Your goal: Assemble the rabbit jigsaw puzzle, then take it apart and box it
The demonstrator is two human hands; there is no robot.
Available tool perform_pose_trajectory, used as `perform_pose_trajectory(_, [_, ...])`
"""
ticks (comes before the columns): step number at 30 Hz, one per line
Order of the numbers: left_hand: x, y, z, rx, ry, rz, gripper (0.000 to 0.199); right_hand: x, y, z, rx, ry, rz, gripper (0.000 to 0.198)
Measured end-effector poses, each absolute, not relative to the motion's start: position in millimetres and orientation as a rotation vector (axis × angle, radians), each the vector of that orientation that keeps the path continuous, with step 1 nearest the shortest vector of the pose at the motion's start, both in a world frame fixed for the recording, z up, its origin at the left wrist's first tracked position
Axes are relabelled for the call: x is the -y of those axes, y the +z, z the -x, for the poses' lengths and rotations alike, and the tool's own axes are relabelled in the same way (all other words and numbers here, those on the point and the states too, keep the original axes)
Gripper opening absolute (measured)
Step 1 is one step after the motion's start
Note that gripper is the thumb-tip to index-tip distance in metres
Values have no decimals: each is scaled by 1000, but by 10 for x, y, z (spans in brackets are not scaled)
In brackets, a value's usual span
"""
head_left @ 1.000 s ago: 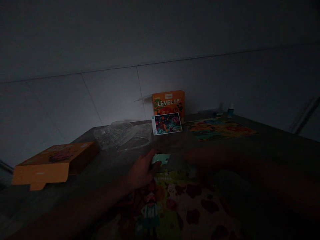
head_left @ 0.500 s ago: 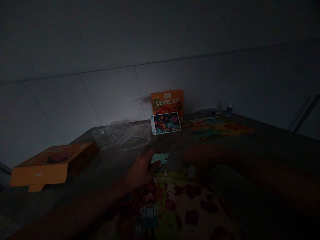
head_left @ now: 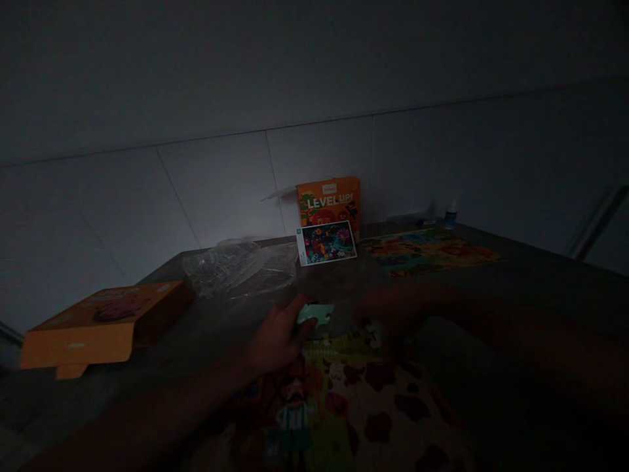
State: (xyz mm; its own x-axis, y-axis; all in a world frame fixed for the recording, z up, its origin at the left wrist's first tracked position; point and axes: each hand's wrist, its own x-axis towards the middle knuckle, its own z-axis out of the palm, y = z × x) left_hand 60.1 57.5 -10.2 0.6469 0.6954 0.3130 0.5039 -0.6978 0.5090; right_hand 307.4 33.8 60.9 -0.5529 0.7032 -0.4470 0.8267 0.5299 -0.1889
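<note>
My left hand pinches a pale green jigsaw puzzle piece between thumb and fingers, just beyond the far edge of a partly joined puzzle. That puzzle shows a spotted cow and a moustached figure in a hat. Over its far right edge, my right hand curls its fingers down on another pale puzzle piece. Deep shadow hides most of those fingers. A gap lies between the two pale pieces.
An orange box stands by the wall, a picture card leaning on it. Crumpled clear plastic and an open orange box lie left. Another puzzle and a small bottle are at back right.
My right hand has shifted slightly left. The left hand and its puzzle piece stay almost in place.
</note>
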Motion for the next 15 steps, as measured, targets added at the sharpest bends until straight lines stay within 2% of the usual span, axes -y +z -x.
perform_pose_trajectory(8, [-573, -95, -607, -943, 688, -2488, 21, -345, 684, -3110, -2303, -494, -1313, 59])
perform_pose_trajectory(15, [-580, -114, -599, -935, 706, -2500, 22, -243, 737, -3096, -2382, -340, -1262, 38])
